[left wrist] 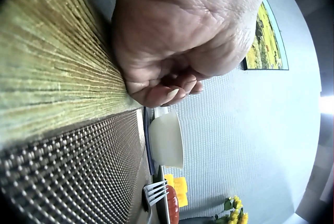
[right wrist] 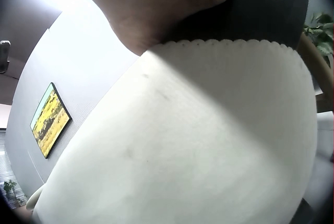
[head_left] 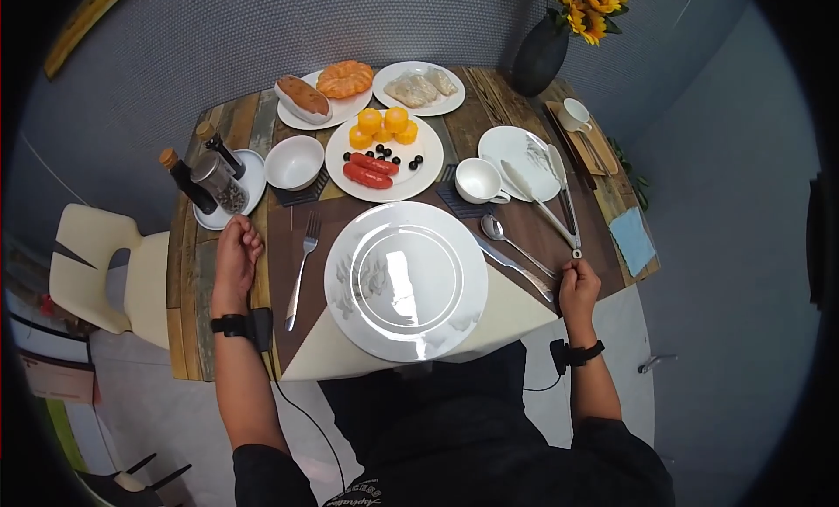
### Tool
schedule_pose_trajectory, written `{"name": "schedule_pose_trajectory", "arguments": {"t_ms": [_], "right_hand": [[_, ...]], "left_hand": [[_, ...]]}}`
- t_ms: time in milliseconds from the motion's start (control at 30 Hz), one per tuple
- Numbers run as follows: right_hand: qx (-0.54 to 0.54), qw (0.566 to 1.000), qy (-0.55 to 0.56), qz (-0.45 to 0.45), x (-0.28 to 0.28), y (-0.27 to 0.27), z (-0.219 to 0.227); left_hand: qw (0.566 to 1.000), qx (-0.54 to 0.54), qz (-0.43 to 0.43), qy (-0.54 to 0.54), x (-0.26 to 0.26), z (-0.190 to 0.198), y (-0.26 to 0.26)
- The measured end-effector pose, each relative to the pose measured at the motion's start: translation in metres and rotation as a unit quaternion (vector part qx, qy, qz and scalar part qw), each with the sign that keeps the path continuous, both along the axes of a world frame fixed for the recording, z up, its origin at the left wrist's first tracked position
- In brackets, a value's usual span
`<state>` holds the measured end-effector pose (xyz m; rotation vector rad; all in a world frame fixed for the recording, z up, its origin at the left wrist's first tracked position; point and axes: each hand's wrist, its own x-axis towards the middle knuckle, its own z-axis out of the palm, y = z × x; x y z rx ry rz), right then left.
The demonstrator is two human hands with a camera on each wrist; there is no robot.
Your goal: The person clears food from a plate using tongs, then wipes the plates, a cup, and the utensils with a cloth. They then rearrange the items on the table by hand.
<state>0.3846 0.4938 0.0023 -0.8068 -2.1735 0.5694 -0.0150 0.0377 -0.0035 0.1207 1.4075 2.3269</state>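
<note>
My left hand (head_left: 236, 258) rests on the wooden table's left side, beside the placemat and fork (head_left: 303, 269). In the left wrist view the hand (left wrist: 177, 31) has its fingers curled toward the palm around nothing. At the right front edge my right hand (head_left: 578, 297) is curled just below the end ring of the metal tongs (head_left: 552, 221); whether it touches them I cannot tell. The right wrist view shows only part of this hand (right wrist: 167, 5), above a pale scalloped cloth (right wrist: 209, 130). A large white plate (head_left: 468, 280) lies between the hands.
Behind are a plate of corn and sausages (head_left: 336, 170), bread (head_left: 304, 99), a dumpling plate (head_left: 381, 79), a bowl (head_left: 294, 163) and seasoning bottles (head_left: 188, 182). Rightward are a cup (head_left: 479, 180), spoon (head_left: 522, 247), knife (head_left: 516, 264), blue cloth (head_left: 633, 240) and dark vase (head_left: 540, 57).
</note>
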Motion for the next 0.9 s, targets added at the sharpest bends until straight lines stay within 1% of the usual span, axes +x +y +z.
{"name": "schedule_pose_trajectory", "arguments": {"t_ms": [67, 233, 367, 433, 467, 533, 600, 667, 700, 767, 833, 900], "right_hand": [[-0.008, 1.0, -0.001, -0.01, 0.0, 0.0, 0.0], [-0.024, 0.999, -0.001, -0.037, -0.001, 0.0, 0.0], [-0.023, 0.999, -0.002, -0.036, -0.003, -0.003, 0.002], [0.021, 1.0, 0.017, -0.015, -0.003, 0.001, -0.001], [0.026, 0.999, 0.014, -0.013, -0.004, 0.003, 0.0], [-0.008, 1.0, 0.01, -0.021, -0.002, 0.002, -0.002], [-0.005, 1.0, 0.006, -0.011, -0.003, 0.003, 0.0], [-0.026, 0.999, -0.004, -0.024, 0.0, 0.002, -0.001], [-0.014, 1.0, -0.001, -0.013, 0.0, 0.004, -0.003], [-0.016, 1.0, -0.009, -0.006, -0.001, 0.003, 0.0], [-0.023, 0.999, -0.03, -0.009, 0.0, 0.002, 0.001], [-0.031, 0.999, -0.029, -0.005, -0.001, 0.004, -0.001]], "left_hand": [[0.999, -0.023, -0.012, 0.026, 0.0, 0.0, 0.001], [1.0, -0.023, 0.008, 0.009, 0.003, 0.003, 0.003], [1.0, -0.019, 0.006, 0.0, 0.002, 0.004, 0.002], [1.0, -0.009, 0.015, -0.006, 0.001, 0.004, 0.002], [1.0, -0.001, 0.021, -0.012, 0.002, 0.005, 0.004], [1.0, -0.006, 0.014, -0.009, -0.001, 0.008, 0.005], [1.0, -0.012, 0.013, -0.001, 0.0, 0.004, 0.002], [1.0, 0.014, 0.012, -0.011, -0.001, 0.0, -0.002], [1.0, 0.014, 0.019, -0.009, -0.002, 0.0, -0.003], [0.998, 0.051, 0.008, -0.028, -0.002, 0.0, -0.006], [0.998, 0.05, 0.016, -0.035, 0.0, -0.003, -0.006], [0.997, 0.064, 0.011, -0.042, -0.003, -0.003, -0.007]]}}
